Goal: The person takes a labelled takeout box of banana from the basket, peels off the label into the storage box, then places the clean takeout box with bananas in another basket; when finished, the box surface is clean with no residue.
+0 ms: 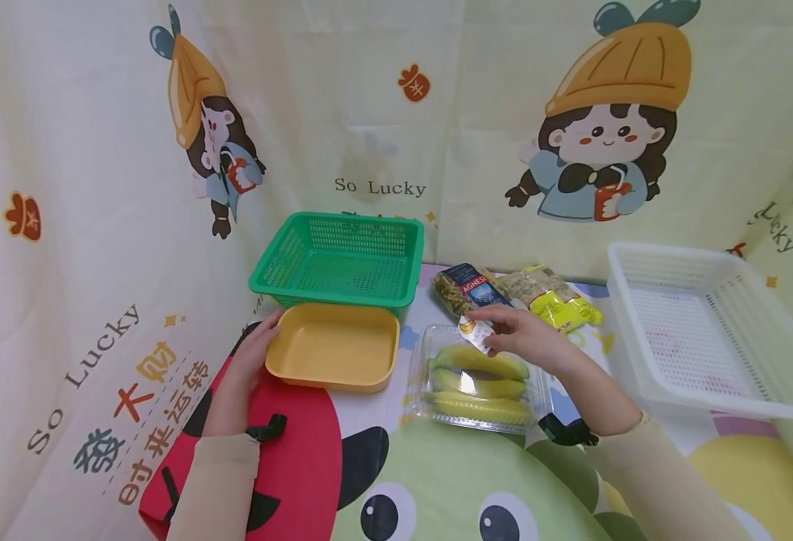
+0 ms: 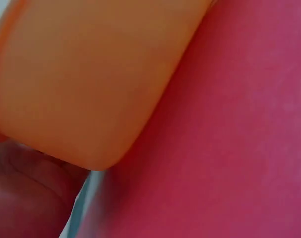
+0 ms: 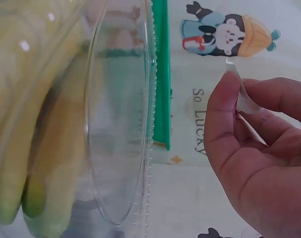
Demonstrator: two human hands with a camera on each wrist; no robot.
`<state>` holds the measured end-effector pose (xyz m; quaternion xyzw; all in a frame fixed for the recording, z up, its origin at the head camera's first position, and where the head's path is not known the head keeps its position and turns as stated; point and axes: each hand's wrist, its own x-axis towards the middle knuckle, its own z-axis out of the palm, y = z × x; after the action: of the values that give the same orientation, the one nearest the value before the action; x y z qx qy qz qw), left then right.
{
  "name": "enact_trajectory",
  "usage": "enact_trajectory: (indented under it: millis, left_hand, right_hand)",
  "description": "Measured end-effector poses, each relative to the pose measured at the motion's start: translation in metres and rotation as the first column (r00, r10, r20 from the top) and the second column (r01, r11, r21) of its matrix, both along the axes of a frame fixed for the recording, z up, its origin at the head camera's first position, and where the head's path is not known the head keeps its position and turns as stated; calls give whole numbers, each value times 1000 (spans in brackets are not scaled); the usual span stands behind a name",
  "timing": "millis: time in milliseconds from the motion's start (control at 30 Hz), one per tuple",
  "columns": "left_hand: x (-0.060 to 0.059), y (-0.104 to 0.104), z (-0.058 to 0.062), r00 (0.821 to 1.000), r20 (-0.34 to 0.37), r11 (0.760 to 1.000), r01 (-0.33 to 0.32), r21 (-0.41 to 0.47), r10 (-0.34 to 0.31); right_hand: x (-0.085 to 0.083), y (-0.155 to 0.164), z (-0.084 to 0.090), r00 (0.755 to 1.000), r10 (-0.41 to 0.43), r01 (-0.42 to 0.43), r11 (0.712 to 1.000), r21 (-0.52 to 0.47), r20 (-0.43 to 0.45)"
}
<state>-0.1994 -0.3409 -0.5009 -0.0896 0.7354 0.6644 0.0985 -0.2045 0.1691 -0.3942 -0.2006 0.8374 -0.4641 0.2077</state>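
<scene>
In the head view my right hand (image 1: 521,338) pinches a small white label (image 1: 476,333) with a yellow picture, between thumb and fingertips. It hovers above a clear plastic clamshell box (image 1: 418,383) of bananas (image 1: 480,387). The right wrist view shows the label (image 3: 245,99) edge-on in the right hand (image 3: 262,153), with the clear box beside it. My left hand (image 1: 251,353) lies along the left side of a yellow-orange plastic tub (image 1: 332,342), its fingers reaching up by the rim. The left wrist view shows the tub (image 2: 90,74) close up, partly hiding the hand (image 2: 31,193).
A green basket (image 1: 363,263) stands behind the tub. Behind the bananas lie an AGNESI pasta bag (image 1: 460,289) and a yellow-and-clear bag (image 1: 559,304). A white basket (image 1: 694,323) stands at the right. Printed cloth (image 1: 369,135) hangs at the back and sides.
</scene>
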Motion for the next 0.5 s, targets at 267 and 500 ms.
enact_trajectory:
  millis: [267,500]
  left_hand:
    - [2,4,-9,1000,-25,950,-5,312,14]
    - [7,13,-3,999,-34,922,11,388,3]
  right_hand:
    - [-4,-5,5,1000,8,-7,1000,-28,26]
    - [-9,-18,14,1000,24,-24,1000,-12,12]
